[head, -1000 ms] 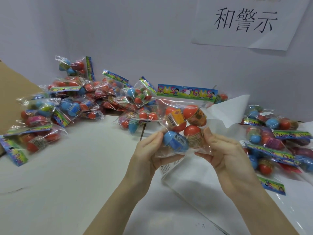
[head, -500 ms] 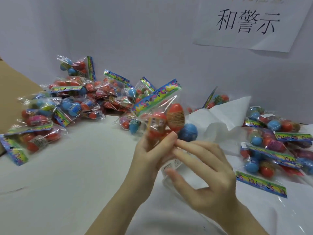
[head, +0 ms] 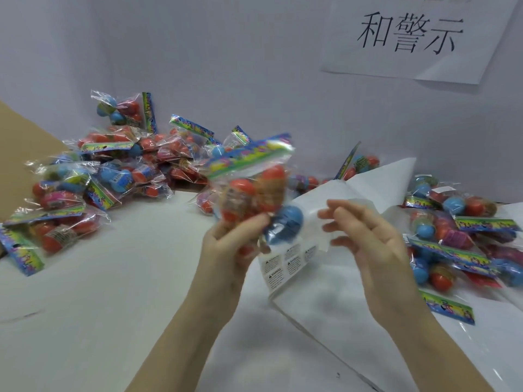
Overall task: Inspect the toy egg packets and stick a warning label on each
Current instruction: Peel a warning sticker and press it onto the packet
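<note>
My left hand (head: 229,244) grips a clear packet of toy eggs (head: 254,190) by its lower end and holds it up above the table; it is blurred, with red eggs, one blue egg and a colourful header strip tilted up to the right. My right hand (head: 365,239) hovers just right of the packet with relaxed, spread fingers and holds nothing. Below the packet lies a white sheet of warning labels (head: 285,264) with small printed stickers.
A big heap of egg packets (head: 113,168) covers the back left of the white table (head: 113,292). A second pile of packets (head: 458,239) lies at the right on white backing paper (head: 368,188). A paper sign (head: 410,35) hangs on the wall.
My right hand has let go of the packet and drawn off to the right. My left hand alone now holds it, turned so the header strip tilts up.
</note>
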Demonstrator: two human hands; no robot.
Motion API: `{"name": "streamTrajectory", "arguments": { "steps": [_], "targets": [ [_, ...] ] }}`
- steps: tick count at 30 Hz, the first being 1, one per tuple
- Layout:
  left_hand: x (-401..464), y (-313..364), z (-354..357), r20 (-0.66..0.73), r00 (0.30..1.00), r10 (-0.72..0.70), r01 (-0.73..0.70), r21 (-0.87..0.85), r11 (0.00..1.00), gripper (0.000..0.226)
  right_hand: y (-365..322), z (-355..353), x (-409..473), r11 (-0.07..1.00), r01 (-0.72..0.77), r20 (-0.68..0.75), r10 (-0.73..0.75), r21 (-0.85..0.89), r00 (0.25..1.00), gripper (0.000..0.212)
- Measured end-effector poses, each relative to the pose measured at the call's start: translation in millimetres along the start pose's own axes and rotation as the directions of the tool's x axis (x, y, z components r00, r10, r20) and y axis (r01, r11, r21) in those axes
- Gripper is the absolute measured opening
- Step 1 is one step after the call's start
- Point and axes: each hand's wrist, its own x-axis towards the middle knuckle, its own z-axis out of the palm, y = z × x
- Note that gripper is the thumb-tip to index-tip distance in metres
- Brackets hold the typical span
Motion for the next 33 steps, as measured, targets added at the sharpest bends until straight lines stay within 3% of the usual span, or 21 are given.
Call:
{"name": "streamTrajectory", "arguments": {
  "steps": [2,3,5,9,12,14,18,24,29,33],
  "targets": [
    [2.5,5.7,-5.3,-0.090,0.996,-0.002,-0.010,-0.137,0.990,0.013,5.8,-8.9,7.9,0.998,-0.008,-0.212,-0.005,-0.059,0.977,0.003],
    [3.3,8.5,-7.5,-0.123,0.992,-0.022,-0.001,-0.184,0.983,0.011,10.2,-13.0,11.7,0.993,-0.030,-0.293,-0.006,-0.118,0.956,0.009],
    [5.0,10.7,-10.5,-0.143,0.986,-0.080,0.045,-0.233,0.971,0.015,19.0,-17.7,16.2,0.970,-0.119,-0.342,0.040,-0.214,0.939,0.016],
    [4.4,6.3,-11.0,-0.084,0.990,-0.109,0.088,-0.224,0.971,0.026,35.4,-17.5,14.1,0.914,-0.124,-0.186,0.054,-0.386,0.981,0.035],
    [3.8,1.4,-7.7,0.014,0.996,-0.089,0.090,-0.211,0.973,0.030,43.4,-13.7,10.8,0.905,-0.075,0.024,0.094,-0.420,0.995,0.034],
    [4.0,-0.9,-4.5,0.026,0.997,-0.079,0.082,-0.152,0.985,0.029,46.6,-12.8,9.9,0.898,-0.033,0.078,0.075,-0.440,0.994,0.028],
    [4.5,-3.2,-2.6,-0.003,0.996,-0.088,0.087,-0.102,0.991,0.039,42.5,-12.1,10.1,0.871,0.049,0.031,-0.039,-0.488,0.999,0.026],
    [8.9,-0.9,-4.2,-0.047,0.981,-0.190,0.165,-0.323,0.932,0.019,33.4,-3.0,1.5,0.816,0.149,-0.059,-0.219,-0.558,0.974,0.044],
    [7.8,3.3,-4.1,-0.035,0.975,-0.219,0.187,-0.395,0.899,0.019,29.1,-1.3,0.3,0.867,0.112,-0.013,-0.135,-0.485,0.991,0.032],
    [6.8,4.7,-3.5,-0.006,0.971,-0.240,0.213,-0.443,0.871,0.022,30.3,-0.2,1.4,0.887,0.133,-0.038,-0.167,-0.443,0.985,0.032]
  ]
}}
